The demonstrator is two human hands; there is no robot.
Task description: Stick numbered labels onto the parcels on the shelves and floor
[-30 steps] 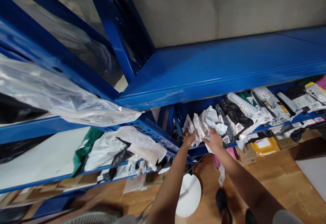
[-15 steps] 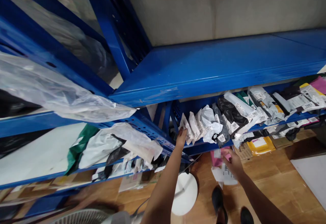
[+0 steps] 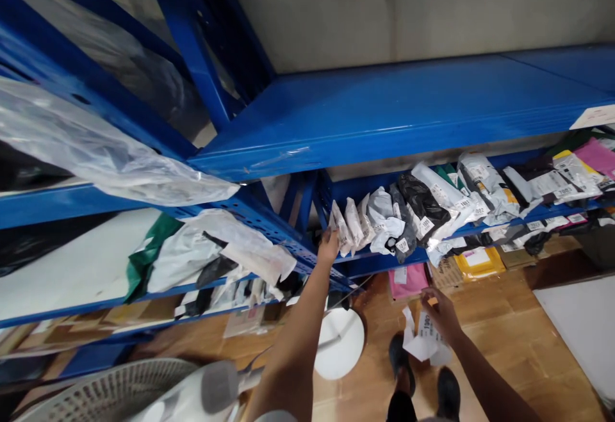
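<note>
Arranging seems in hand: left hand (image 3: 328, 246) touches a small white plastic parcel (image 3: 342, 230) — grip unclear — while right hand (image 3: 442, 316) pinches printed white paper (image 3: 423, 345); next probably calls for gentle release.

From over here I can see a light grey sleeve (image 3: 276, 416) ending high on the left arm (image 3: 293, 339), which is bare below it; the right forearm (image 3: 485, 371) is bare too. The left hand (image 3: 328, 246) and right hand (image 3: 441, 314) are ungloved. A black trouser leg (image 3: 402, 407) stops above a bare ankle (image 3: 403, 381), and the shoes (image 3: 448, 389) are dark, low-cut and round-toed.
</note>
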